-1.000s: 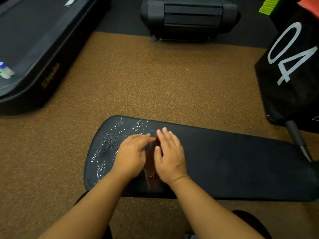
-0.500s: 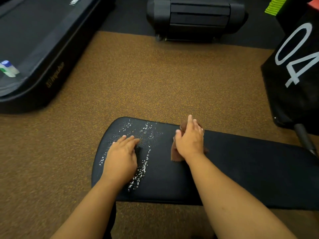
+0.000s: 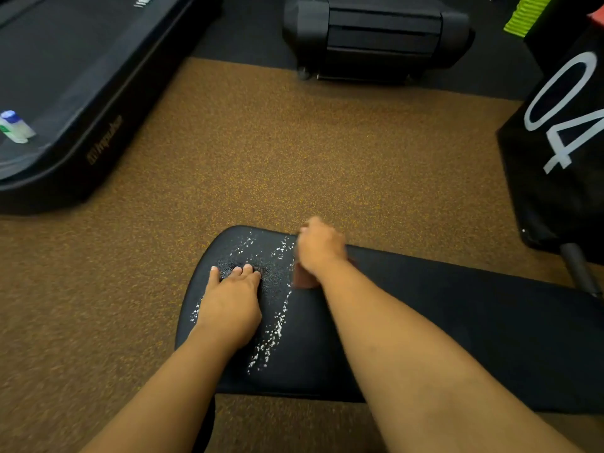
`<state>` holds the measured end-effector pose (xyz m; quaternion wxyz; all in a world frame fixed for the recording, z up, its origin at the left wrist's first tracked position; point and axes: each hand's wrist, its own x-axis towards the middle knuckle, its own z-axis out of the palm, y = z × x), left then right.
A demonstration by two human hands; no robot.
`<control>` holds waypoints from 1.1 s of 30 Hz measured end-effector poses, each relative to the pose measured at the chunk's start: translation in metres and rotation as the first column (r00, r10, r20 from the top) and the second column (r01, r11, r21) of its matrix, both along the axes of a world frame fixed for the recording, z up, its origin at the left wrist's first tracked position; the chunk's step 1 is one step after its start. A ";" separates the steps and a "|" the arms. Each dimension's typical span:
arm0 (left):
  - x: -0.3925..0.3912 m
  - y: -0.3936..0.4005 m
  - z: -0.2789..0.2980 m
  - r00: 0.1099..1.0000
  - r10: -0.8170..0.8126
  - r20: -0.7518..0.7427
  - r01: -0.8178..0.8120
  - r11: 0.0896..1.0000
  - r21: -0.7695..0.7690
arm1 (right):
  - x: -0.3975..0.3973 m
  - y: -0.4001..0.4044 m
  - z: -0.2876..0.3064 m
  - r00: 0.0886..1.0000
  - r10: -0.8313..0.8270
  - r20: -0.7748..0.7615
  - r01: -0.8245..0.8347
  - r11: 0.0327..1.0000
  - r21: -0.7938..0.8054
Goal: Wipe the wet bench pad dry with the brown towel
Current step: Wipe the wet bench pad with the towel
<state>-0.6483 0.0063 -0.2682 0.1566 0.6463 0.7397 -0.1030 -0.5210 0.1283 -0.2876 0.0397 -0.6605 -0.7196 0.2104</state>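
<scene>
The black bench pad [image 3: 457, 322] runs from the centre to the right edge, its rounded end on the left. White water droplets [image 3: 274, 331] speckle that end in streaks. My left hand [image 3: 232, 299] lies flat on the wet end with its fingers spread. My right hand [image 3: 322, 250] is at the pad's far edge, blurred, with its fingers bent down over the brown towel [image 3: 305, 279]. Only a small corner of the towel shows, below the wrist.
Brown speckled floor [image 3: 294, 158] surrounds the bench. A black treadmill deck [image 3: 65, 93] with a small bottle [image 3: 16, 125] lies at the left. Another black machine [image 3: 376, 34] stands at the back, and a black box marked 04 [image 3: 562, 125] is at the right.
My hands have parted: the right one slid the towel to the pad's far edge, while the left stayed flat on the wet end. More droplet streaks show between them.
</scene>
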 end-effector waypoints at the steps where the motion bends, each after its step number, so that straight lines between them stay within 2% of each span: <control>1: 0.001 0.001 0.002 1.000 0.001 -0.023 -0.001 1.000 0.000 | -0.013 -0.001 -0.001 0.995 0.054 -0.087 -0.056 0.998 -0.022; 3: 0.003 0.001 0.004 0.999 0.018 -0.038 -0.018 1.000 0.008 | -0.019 -0.004 -0.004 0.972 0.140 -0.191 -0.141 0.990 0.008; 5: 0.003 0.001 0.005 0.999 0.029 -0.036 -0.029 1.000 0.000 | -0.001 -0.006 -0.007 0.960 0.198 -0.199 -0.202 0.979 0.000; 7: 0.002 0.000 0.005 0.999 0.024 -0.037 -0.025 1.000 -0.012 | 0.027 -0.004 -0.010 0.976 0.139 -0.169 -0.140 0.990 0.005; 11: -0.001 -0.001 0.004 1.000 0.012 -0.004 -0.012 0.999 -0.037 | 0.034 -0.002 -0.004 0.997 -0.036 0.062 0.034 0.999 0.030; 13: -0.001 -0.001 0.004 1.000 0.010 -0.003 -0.010 0.999 -0.038 | 0.012 -0.001 0.001 0.996 -0.066 0.054 0.065 0.998 0.021; 14: 0.000 -0.001 0.004 1.000 0.012 -0.003 -0.012 0.999 -0.034 | 0.002 -0.002 0.002 1.000 -0.029 0.002 0.029 0.999 0.039; 16: 0.001 -0.002 0.004 1.000 0.020 -0.004 -0.020 1.000 -0.021 | -0.011 -0.010 -0.004 0.982 0.154 -0.105 -0.145 0.985 0.095; 18: -0.002 -0.003 0.003 1.000 0.022 0.001 -0.022 0.999 -0.026 | -0.001 -0.016 -0.008 0.931 0.337 -0.140 -0.323 0.939 0.113; 19: -0.003 -0.003 0.003 1.000 0.020 0.005 -0.020 0.999 -0.032 | 0.010 -0.014 -0.008 0.916 0.375 -0.142 -0.362 0.926 0.109; 21: -0.006 -0.003 0.002 1.000 0.020 0.018 -0.020 0.999 -0.042 | 0.023 -0.010 -0.011 0.947 0.302 -0.109 -0.291 0.951 0.103; 23: -0.006 -0.002 0.003 1.000 0.013 0.028 -0.012 0.999 -0.052 | 0.018 -0.009 -0.014 0.993 0.094 -0.071 -0.086 0.990 0.107; 24: -0.005 -0.002 0.002 0.999 0.009 0.034 -0.008 0.999 -0.050 | 0.009 -0.013 -0.015 0.997 0.045 -0.062 -0.036 0.991 0.131; 25: -0.005 -0.002 0.002 0.999 0.011 0.038 -0.009 0.999 -0.044 | -0.003 -0.019 -0.015 0.995 0.073 -0.069 -0.060 0.984 0.166; 27: -0.005 -0.002 0.002 0.999 0.020 0.041 -0.019 0.999 -0.044 | -0.013 -0.034 -0.016 0.962 0.252 -0.110 -0.228 0.955 0.191; 30: -0.009 -0.003 0.001 0.999 0.018 0.044 -0.015 0.998 -0.060 | 0.023 -0.035 -0.007 0.879 0.466 -0.103 -0.448 0.879 0.163; 32: -0.010 -0.003 0.001 0.998 0.016 0.053 -0.013 0.998 -0.063 | 0.044 -0.028 -0.009 0.913 0.406 -0.034 -0.396 0.904 0.164; 33: -0.009 -0.004 0.002 0.998 0.016 0.057 -0.012 0.998 -0.064 | 0.045 -0.024 -0.010 0.955 0.296 -0.005 -0.292 0.943 0.163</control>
